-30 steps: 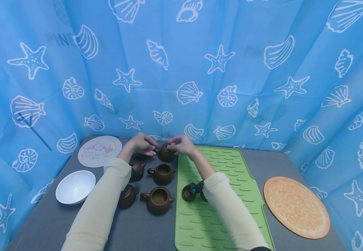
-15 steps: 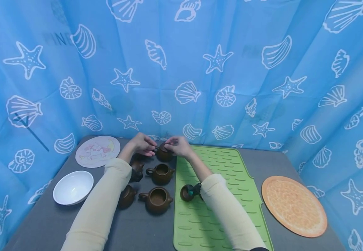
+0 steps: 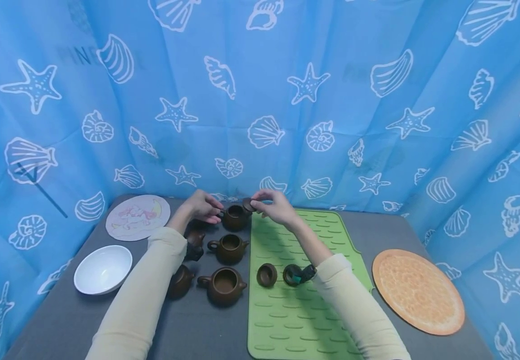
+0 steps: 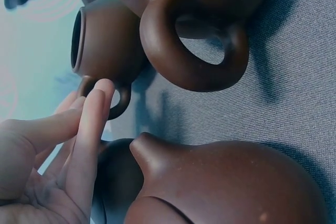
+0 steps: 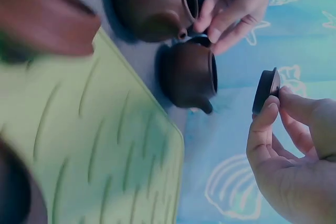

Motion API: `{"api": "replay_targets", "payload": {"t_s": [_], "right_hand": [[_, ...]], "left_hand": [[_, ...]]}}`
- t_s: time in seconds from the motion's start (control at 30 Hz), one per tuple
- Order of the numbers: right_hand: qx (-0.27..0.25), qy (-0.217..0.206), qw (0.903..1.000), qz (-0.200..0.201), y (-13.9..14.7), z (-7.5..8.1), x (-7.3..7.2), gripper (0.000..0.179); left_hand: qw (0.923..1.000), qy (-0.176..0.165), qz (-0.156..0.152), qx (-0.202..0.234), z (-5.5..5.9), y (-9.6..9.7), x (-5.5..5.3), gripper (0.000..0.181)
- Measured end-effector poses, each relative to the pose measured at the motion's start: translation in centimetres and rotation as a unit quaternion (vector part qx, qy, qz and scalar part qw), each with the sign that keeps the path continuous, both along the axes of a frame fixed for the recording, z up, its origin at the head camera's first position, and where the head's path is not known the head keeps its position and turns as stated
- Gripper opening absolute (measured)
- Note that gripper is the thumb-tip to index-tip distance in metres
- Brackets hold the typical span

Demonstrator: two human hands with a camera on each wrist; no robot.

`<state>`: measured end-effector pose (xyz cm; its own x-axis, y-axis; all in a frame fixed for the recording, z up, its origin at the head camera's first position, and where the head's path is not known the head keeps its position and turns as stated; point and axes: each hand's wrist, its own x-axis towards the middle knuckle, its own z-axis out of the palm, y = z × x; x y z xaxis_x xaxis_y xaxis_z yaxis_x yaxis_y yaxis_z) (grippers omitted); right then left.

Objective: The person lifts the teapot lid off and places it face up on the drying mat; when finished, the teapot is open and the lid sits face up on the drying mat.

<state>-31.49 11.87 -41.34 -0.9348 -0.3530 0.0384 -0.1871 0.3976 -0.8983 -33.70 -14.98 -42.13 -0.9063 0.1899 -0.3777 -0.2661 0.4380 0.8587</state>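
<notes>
My left hand [image 3: 202, 206] pinches the handle of the farthest dark brown teapot [image 3: 236, 220]. In the left wrist view thumb and fingers meet at that handle [image 4: 125, 100]. This teapot's mouth is uncovered. My right hand [image 3: 278, 206] holds a small round lid [image 5: 264, 92] between thumb and fingertips, tilted on edge, up at the right of the teapot. Two more lidless teapots stand in a column nearer to me, the middle one [image 3: 230, 249] and the front one [image 3: 224, 286]. Partly behind my left sleeve are further brown teapots, one nearer [image 3: 181, 282] and one farther [image 3: 195, 238].
A green ridged mat [image 3: 278, 330] lies to the right of the teapots. Two small round brown pieces with hollow centres rest on it, one left [image 3: 266, 275] and one right [image 3: 291, 274]. A white bowl [image 3: 102, 270], a pale round mat [image 3: 137, 217] and an orange round mat [image 3: 417, 292] lie outward.
The right hand has lifted the lid off the far teapot and moved right with it, so the teapot's mouth now shows. The left hand stays at the handle.
</notes>
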Motion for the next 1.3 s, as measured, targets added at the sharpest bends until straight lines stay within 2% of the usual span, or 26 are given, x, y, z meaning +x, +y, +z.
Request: {"api": "replay_targets", "payload": {"t_s": [0.27,0.47,0.63,0.87,0.93,1.1,1.3], "right_hand": [[0.008,-0.021,0.9998,0.001,4.4,1.1,2.5,0.027],[-0.034,-0.034,0.9988,0.007,7.9,1.0,4.7,0.042],[-0.062,-0.043,0.9966,0.031,10.5,0.3,6.9,0.054],[-0.083,-0.076,0.9924,0.051,13.3,-0.6,9.5,0.05],[-0.078,-0.08,0.9922,0.055,13.9,-0.8,10.3,0.05],[-0.037,-0.05,0.9963,0.06,15.3,-1.7,12.3,0.058],[-0.027,-0.042,0.9953,0.083,16.4,-3.1,14.1,0.058]], "left_hand": [[0.9999,0.005,-0.007,-0.007,0.3,0.2,0.2,0.031],[0.9999,0.008,-0.004,-0.012,0.2,0.3,0.2,0.03],[0.9999,0.007,-0.004,-0.014,0.2,0.2,0.2,0.03],[0.9999,0.01,-0.006,-0.009,0.2,0.2,0.2,0.03],[0.9999,0.011,-0.008,-0.009,0.2,0.2,0.3,0.03],[0.9998,0.015,-0.008,-0.011,0.2,0.2,0.4,0.03],[0.9998,0.012,-0.005,-0.012,0.2,0.1,0.3,0.03]]}}
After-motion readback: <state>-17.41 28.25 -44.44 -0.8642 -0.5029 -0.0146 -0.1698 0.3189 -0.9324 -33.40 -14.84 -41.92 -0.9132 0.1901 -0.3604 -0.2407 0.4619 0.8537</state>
